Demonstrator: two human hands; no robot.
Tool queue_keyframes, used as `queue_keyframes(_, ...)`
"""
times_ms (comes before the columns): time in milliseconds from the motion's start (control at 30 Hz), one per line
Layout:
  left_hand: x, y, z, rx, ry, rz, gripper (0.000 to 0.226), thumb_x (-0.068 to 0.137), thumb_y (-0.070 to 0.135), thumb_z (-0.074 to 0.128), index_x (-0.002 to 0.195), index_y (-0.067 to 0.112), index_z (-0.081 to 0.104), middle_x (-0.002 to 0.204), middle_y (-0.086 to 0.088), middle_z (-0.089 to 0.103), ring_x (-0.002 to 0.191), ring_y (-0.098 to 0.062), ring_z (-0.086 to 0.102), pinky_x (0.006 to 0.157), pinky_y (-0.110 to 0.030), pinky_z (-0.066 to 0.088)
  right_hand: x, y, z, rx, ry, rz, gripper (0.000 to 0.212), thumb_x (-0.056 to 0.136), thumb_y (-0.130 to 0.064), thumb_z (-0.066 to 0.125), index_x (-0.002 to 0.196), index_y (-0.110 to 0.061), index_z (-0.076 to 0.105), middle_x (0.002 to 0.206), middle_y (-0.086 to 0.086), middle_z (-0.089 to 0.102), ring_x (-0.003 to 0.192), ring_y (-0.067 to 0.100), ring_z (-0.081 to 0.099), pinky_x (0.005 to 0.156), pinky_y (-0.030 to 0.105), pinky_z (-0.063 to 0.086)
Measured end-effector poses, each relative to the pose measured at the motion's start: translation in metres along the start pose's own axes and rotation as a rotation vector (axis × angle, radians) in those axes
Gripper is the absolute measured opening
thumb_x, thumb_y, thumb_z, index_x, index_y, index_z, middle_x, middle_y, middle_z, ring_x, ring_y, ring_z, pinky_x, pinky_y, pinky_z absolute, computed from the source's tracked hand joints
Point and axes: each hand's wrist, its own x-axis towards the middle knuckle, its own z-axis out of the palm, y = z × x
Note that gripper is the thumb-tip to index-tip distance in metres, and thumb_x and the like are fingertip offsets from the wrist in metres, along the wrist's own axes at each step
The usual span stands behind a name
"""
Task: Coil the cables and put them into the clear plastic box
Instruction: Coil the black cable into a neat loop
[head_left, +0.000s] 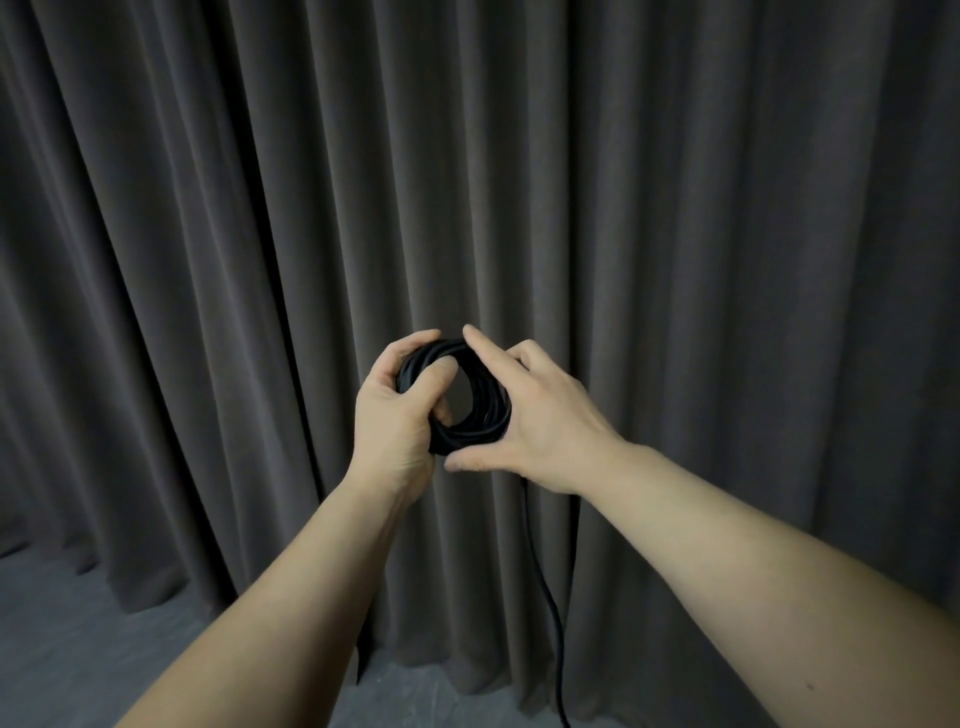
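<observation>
A black cable wound into a small round coil (480, 410) is held up in front of me at chest height. My left hand (397, 415) grips the coil's left side, thumb through the hole and fingers curled over the top. My right hand (535, 415) holds the coil's right side, index finger stretched along the top and thumb under the bottom. A loose tail of the cable (545, 603) hangs from under my right hand down to the floor. The clear plastic box is not in view.
A dark grey pleated curtain (675, 208) fills the view behind my hands. A grey floor (78, 649) shows at the bottom left, where the curtain's hem meets it.
</observation>
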Motion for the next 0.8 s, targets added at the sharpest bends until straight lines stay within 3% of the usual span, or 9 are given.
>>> queue_keyframes(167, -0.0009, 0.0038, 0.0034, 0.068, -0.004, 0.051, 0.029, 0.078, 0.01, 0.069, 0.104, 0.021, 0.066, 0.085, 0.005, 0.067, 0.065, -0.004, 0.059, 0.061, -0.018, 0.049, 0.0055, -0.0065, -0.0007, 0.045, 0.053, 0.045, 0.118, 0.053, -0.07, 0.074, 0.149, -0.044, 0.011, 0.127, -0.007, 0.046, 0.122, 0.019, 0.047, 0.096, 0.034, 0.045)
queue_keyframes(300, -0.0023, 0.008, 0.007, 0.051, -0.045, 0.027, 0.03, 0.079, 0.01, 0.067, 0.107, 0.02, 0.064, 0.076, 0.005, 0.063, 0.058, -0.005, 0.054, 0.057, -0.02, 0.049, 0.0064, -0.0085, 0.0022, -0.049, 0.08, 0.04, 0.113, 0.056, -0.073, 0.069, 0.148, -0.042, 0.01, 0.135, -0.004, 0.049, 0.121, 0.025, 0.052, 0.093, 0.039, 0.047)
queue_keyframes(433, -0.0043, 0.009, 0.0067, 0.075, -0.013, 0.003, 0.023, 0.093, 0.004, 0.057, 0.106, 0.022, 0.065, 0.081, 0.005, 0.064, 0.048, -0.009, 0.043, 0.05, -0.024, 0.045, 0.0033, -0.0075, 0.0031, -0.026, 0.077, 0.04, 0.114, 0.056, -0.071, 0.071, 0.147, -0.041, 0.011, 0.135, -0.005, 0.048, 0.121, 0.024, 0.052, 0.094, 0.038, 0.047)
queue_keyframes(567, -0.0032, 0.0092, 0.0037, 0.062, 0.02, 0.001, 0.022, 0.093, 0.005, 0.058, 0.107, 0.02, 0.066, 0.058, 0.007, 0.054, 0.044, -0.008, 0.038, 0.047, -0.022, 0.039, 0.0, -0.0047, 0.0012, 0.0, -0.033, 0.017, 0.118, 0.06, -0.066, 0.075, 0.147, -0.045, -0.001, 0.142, -0.006, 0.04, 0.125, 0.022, 0.048, 0.096, 0.038, 0.046)
queue_keyframes(667, -0.0038, 0.0081, 0.0019, 0.05, 0.001, -0.004, 0.021, 0.091, 0.007, 0.063, 0.107, 0.02, 0.067, 0.056, 0.005, 0.05, 0.045, -0.008, 0.038, 0.047, -0.022, 0.038, 0.0004, -0.0055, 0.0024, 0.02, 0.021, 0.048, 0.113, 0.059, -0.065, 0.076, 0.148, -0.043, 0.01, 0.141, -0.005, 0.046, 0.126, 0.021, 0.048, 0.098, 0.038, 0.046)
queue_keyframes(800, -0.0051, 0.0053, -0.0016, 0.079, -0.056, 0.011, 0.029, 0.076, 0.015, 0.069, 0.104, 0.025, 0.068, 0.074, 0.007, 0.06, 0.053, -0.005, 0.05, 0.054, -0.02, 0.045, -0.0002, -0.0075, 0.0032, 0.026, 0.042, 0.063, 0.11, 0.057, -0.062, 0.079, 0.147, -0.035, 0.023, 0.137, -0.006, 0.053, 0.123, 0.019, 0.051, 0.098, 0.036, 0.047)
